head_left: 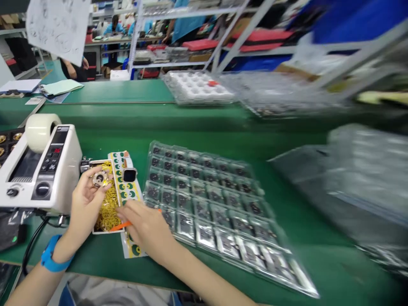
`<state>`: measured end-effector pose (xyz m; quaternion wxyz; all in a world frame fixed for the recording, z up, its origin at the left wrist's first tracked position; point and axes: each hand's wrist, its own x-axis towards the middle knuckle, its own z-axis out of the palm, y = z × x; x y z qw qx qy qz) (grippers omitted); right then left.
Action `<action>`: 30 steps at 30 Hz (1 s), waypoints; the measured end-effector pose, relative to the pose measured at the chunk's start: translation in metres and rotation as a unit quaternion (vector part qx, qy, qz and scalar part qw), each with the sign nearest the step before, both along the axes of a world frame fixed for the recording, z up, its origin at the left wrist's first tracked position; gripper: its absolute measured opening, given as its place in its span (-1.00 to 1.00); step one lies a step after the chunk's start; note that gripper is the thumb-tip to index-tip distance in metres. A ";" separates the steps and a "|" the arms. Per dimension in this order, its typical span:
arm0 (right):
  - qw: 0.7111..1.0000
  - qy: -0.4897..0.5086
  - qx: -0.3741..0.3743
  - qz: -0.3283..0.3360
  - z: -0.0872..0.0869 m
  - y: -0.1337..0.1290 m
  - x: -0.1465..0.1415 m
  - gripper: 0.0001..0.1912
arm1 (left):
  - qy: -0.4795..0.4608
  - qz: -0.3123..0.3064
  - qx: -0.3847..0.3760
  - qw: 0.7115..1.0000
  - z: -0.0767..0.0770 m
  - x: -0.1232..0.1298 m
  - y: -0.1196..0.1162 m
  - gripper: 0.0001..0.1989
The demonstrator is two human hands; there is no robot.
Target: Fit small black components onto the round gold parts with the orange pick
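My left hand (86, 199), with a blue band on its wrist, pinches a round gold-coloured metal part (100, 179) over a white box (94, 232). The box is full of short yellow strips (109, 208). In my right hand (145, 225) is a thin orange pointed tool (120, 227), its tip low at the front end of the box. Whether it is a pick or tweezers I cannot tell. Beside the box lies a sheet of green and yellow stickers (134, 248), partly under my right hand. A small dark-screened watch (129, 174) rests on the sheet.
A white tape dispenser (72, 170) stands at the left, its display lit red. A clear blister tray (204, 221) with rows of dark parts fills the middle. Blurred plastic packs (366, 178) lie at the right. Behind are a white tray (200, 87), metal shelving and other people.
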<state>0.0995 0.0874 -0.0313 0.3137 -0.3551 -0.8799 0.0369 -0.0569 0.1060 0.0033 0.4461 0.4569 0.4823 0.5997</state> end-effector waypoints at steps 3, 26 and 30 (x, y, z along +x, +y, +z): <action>0.997 -0.007 0.077 0.026 0.002 -0.008 0.003 -0.68 | 0.034 0.019 -0.006 0.999 0.001 -0.001 0.000 -0.60; 0.812 -0.360 -0.275 -0.368 0.020 0.099 0.248 -0.73 | 0.127 0.027 -0.053 0.990 -0.014 -0.023 0.006 -0.53; 0.811 -0.341 -0.277 -0.386 0.014 0.097 0.241 -0.74 | 0.108 0.025 -0.055 0.992 -0.013 -0.019 0.006 -0.52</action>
